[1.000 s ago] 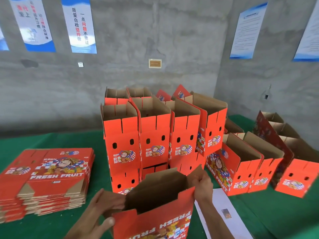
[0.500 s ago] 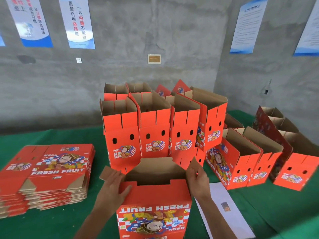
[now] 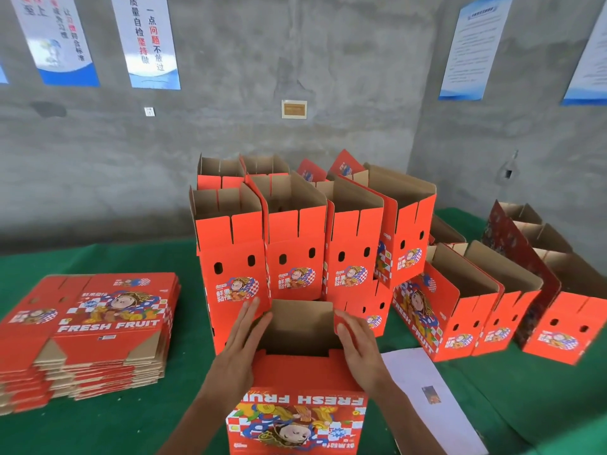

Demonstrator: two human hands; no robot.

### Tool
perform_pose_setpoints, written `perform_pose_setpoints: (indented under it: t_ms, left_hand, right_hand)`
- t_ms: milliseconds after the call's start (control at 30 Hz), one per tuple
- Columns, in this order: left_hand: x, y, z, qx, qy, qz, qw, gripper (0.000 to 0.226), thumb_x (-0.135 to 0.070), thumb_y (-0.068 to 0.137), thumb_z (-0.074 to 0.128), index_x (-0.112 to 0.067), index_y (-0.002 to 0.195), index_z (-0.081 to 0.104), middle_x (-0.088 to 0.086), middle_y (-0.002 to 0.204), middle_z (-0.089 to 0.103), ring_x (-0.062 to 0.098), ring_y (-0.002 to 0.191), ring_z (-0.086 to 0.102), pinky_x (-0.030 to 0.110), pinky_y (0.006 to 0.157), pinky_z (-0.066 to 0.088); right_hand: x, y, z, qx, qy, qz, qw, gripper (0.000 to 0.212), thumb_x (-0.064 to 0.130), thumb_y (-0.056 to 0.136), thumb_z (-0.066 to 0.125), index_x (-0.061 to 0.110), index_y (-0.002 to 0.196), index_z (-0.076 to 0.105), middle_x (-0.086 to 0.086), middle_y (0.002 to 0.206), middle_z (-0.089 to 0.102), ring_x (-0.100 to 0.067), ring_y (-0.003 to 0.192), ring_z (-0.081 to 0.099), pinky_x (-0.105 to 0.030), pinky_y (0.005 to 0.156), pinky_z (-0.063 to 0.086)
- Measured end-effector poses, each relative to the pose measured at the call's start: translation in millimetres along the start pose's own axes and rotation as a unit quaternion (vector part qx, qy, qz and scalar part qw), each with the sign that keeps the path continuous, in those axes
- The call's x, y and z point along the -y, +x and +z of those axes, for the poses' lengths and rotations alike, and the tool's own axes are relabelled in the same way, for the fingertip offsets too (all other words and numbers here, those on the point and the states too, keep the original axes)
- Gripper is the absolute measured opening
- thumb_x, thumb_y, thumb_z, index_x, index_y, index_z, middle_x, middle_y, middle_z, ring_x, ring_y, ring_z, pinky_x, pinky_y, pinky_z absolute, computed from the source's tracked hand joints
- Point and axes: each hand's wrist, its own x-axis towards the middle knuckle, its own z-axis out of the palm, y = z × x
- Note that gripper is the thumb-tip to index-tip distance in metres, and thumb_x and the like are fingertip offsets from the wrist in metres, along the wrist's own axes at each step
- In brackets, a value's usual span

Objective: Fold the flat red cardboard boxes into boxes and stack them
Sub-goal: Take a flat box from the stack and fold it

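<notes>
— Where is the box being folded?

— One red box stands upright at the near edge of the worktop, its open top showing the brown inside and "FRESH FRUIT" printed upside down on the near face.

— And the hands?

— Two. The left hand lies flat against the box's left top flap, fingers straight. The right hand presses the right top flap, fingers extended and relaxed, thumb along the inner edge. Neither hand is curled around anything.

— What is behind it?

— The folded stack just beyond, toward the far edge: four open boxes in the front upper row, at least two more behind them, and lower ones partly hidden, so I cannot give a full count.

— To the right?

— A leaning row of open boxes near the right edge: three red fronts show, with more cardboard compartments behind. A white sheet lies flat just right of the right forearm.

— And left?

— One pile of flat boxes near the left edge; the layers are too many to count. Five posters hang on the concrete wall.
</notes>
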Motion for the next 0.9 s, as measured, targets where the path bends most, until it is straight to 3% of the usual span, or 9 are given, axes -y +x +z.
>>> perform_pose_setpoints:
  t_ms: [67,100,167,233,333,500,600,800,900]
  left_hand:
    - [2.9,-4.0,2.3,0.012,-0.027,0.002,1.000,0.116,0.032,0.068,0.046,-0.032,0.163,0.024,-0.010,0.173,0.000,0.006,0.157,0.011,0.024,0.061,0.056]
    - [4.4,-6.5,3.6,0.019,-0.050,-0.012,0.998,0.111,0.028,0.076,0.047,-0.038,0.162,0.023,-0.014,0.172,0.003,0.000,0.153,0.020,0.027,0.069,0.058]
    - [8.0,-10.6,7.7,0.047,-0.092,-0.048,0.993,0.081,0.004,0.097,0.053,-0.046,0.157,0.030,-0.018,0.164,0.029,-0.001,0.139,0.043,0.024,0.093,0.054]
    - [11.4,-11.4,12.3,0.080,-0.092,-0.067,0.990,0.044,-0.026,0.103,0.059,-0.045,0.141,0.049,-0.017,0.138,0.058,0.006,0.121,0.059,0.021,0.098,0.048]
    - [13.6,-4.0,19.8,0.113,-0.078,-0.072,0.988,0.029,-0.033,0.103,0.058,-0.034,0.132,0.062,-0.016,0.127,0.063,0.006,0.120,0.058,0.024,0.102,0.045]
    - [9.9,9.4,23.3,0.132,-0.026,-0.107,0.985,0.051,-0.029,0.102,0.056,-0.031,0.151,0.041,-0.011,0.154,0.041,0.012,0.144,0.033,0.028,0.119,0.025]
    - [4.7,7.1,24.7,0.145,0.023,-0.112,0.983,0.061,-0.035,0.103,0.051,-0.034,0.158,0.025,-0.017,0.163,0.024,0.009,0.153,0.017,0.036,0.127,0.008]
    - [1.9,-2.9,21.8,0.165,0.036,-0.065,0.984,0.074,-0.036,0.101,0.051,-0.035,0.163,0.009,-0.023,0.167,-0.006,0.002,0.155,0.000,0.037,0.127,0.012]
    - [5.1,-7.3,21.4,0.171,0.045,-0.081,0.981,0.075,-0.039,0.102,0.051,-0.032,0.163,0.009,-0.020,0.167,-0.015,0.004,0.156,-0.008,0.037,0.129,0.008]
  right_hand:
    - [-0.7,5.4,-1.7,0.010,0.026,0.011,1.000,0.028,0.049,0.105,0.047,0.058,0.131,0.049,0.017,0.138,0.048,0.001,0.134,0.040,-0.027,0.114,0.034]
    - [-1.3,8.5,-2.5,0.019,0.049,0.019,0.998,0.030,0.046,0.104,0.052,0.058,0.131,0.050,0.016,0.137,0.049,0.000,0.133,0.043,-0.027,0.112,0.036]
    - [0.3,14.6,-5.0,0.043,0.099,0.039,0.993,0.036,0.041,0.101,0.061,0.059,0.131,0.052,0.017,0.134,0.052,0.006,0.127,0.046,-0.017,0.103,0.040]
    - [2.2,22.8,-7.2,0.061,0.124,0.071,0.988,0.033,0.040,0.096,0.066,0.061,0.121,0.060,0.017,0.129,0.055,0.008,0.120,0.051,-0.010,0.094,0.043]
    - [3.9,35.3,-9.9,0.076,0.152,0.094,0.981,0.012,0.042,0.093,0.073,0.042,0.105,0.075,0.006,0.109,0.071,-0.013,0.108,0.067,-0.025,0.091,0.055]
    - [8.4,42.7,-13.0,0.070,0.125,0.061,0.988,0.038,0.065,0.080,0.074,0.027,0.082,0.074,0.003,0.083,0.074,-0.010,0.081,0.071,-0.023,0.073,0.051]
    - [6.3,49.9,-20.9,0.088,0.100,0.050,0.990,0.050,0.075,0.072,0.075,0.026,0.080,0.074,0.000,0.081,0.073,-0.006,0.078,0.068,-0.019,0.070,0.048]
    - [2.6,72.1,-40.5,0.182,0.029,0.107,0.977,0.072,0.080,0.072,0.073,0.011,0.091,0.076,-0.025,0.078,0.059,-0.023,0.069,0.055,-0.035,0.067,0.042]
    - [-2.4,65.6,-30.1,0.152,-0.038,0.089,0.984,0.075,0.087,0.072,0.064,0.015,0.087,0.074,-0.003,0.068,0.056,-0.010,0.064,0.052,-0.032,0.065,0.038]
